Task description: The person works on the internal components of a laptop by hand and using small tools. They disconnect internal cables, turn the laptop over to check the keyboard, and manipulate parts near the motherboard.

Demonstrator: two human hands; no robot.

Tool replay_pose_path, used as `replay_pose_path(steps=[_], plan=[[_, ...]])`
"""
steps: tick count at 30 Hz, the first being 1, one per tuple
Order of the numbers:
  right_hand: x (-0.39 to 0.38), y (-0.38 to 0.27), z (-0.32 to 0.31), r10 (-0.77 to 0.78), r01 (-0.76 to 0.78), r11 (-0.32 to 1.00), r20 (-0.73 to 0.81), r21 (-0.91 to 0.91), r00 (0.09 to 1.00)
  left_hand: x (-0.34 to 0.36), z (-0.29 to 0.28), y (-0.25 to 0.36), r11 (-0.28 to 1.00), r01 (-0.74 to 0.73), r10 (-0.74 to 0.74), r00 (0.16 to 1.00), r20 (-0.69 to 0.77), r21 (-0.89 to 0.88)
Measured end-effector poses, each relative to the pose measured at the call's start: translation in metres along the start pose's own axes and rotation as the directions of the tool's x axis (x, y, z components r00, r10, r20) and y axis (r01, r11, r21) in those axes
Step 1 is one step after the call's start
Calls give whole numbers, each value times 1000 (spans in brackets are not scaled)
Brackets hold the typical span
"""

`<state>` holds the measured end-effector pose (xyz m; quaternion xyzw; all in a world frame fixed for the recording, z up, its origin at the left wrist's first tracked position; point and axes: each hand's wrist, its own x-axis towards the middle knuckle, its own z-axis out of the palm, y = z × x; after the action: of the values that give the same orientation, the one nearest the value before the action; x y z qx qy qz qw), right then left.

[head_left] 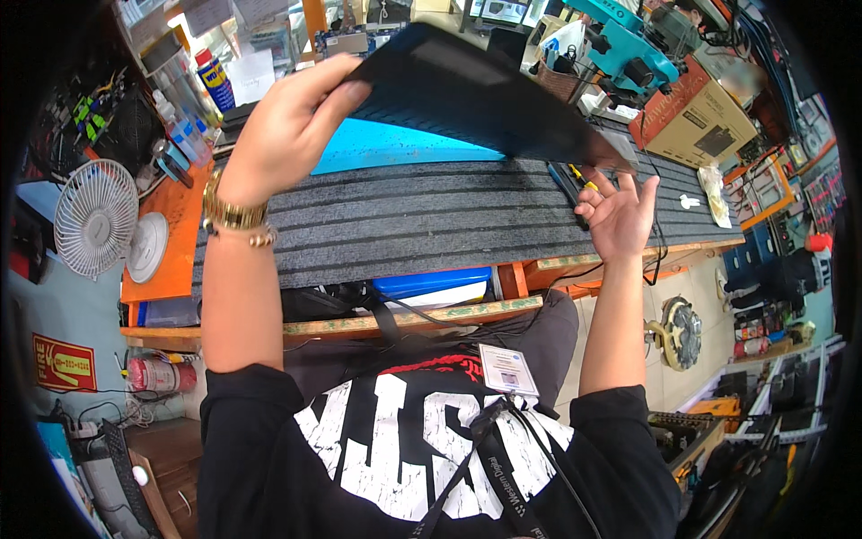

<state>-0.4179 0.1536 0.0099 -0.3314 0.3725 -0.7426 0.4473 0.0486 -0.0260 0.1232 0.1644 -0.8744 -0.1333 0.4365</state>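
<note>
My left hand point(296, 121) grips the left edge of a flat black laptop point(476, 99), thumb on the near side. The laptop is tilted up above the bench, slanting down toward the right. Faint rows of keys and a touchpad-like patch show on its dark face. My right hand point(620, 211) is palm up at the laptop's lower right corner, fingers apart and slightly bent. Whether the fingertips bear on that corner, I cannot tell. Beneath the laptop lies a blue mat point(395, 148), partly hidden. Dark-handled hand tools point(567, 184) lie beside my right fingers.
A grey striped cloth point(386, 211) covers the workbench. To the left stand a white fan point(96, 217) and a blue spray can point(215, 83). At the right are a cardboard box point(696, 117), a teal microscope-like device point(628, 49) and a crumpled plastic packet point(715, 193).
</note>
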Motion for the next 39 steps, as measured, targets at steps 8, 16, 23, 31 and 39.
replay_pose_path(steps=[8,16,23,31,39], plan=[[-36,-10,12,-1,16,984,84,-176,996,-63,-28,15,964,-105,63,983,175,245],[-152,33,28,-64,127,906,167,-405,984,-174,-24,25,897,71,-176,963,206,436],[-187,49,35,188,-111,923,180,-368,966,-218,-18,29,868,178,-302,930,209,463],[-176,47,23,191,-26,782,201,-623,961,-226,-17,44,835,230,-400,878,263,500],[-163,28,26,288,-69,657,165,-751,943,-212,-21,44,852,262,-404,880,251,453]])
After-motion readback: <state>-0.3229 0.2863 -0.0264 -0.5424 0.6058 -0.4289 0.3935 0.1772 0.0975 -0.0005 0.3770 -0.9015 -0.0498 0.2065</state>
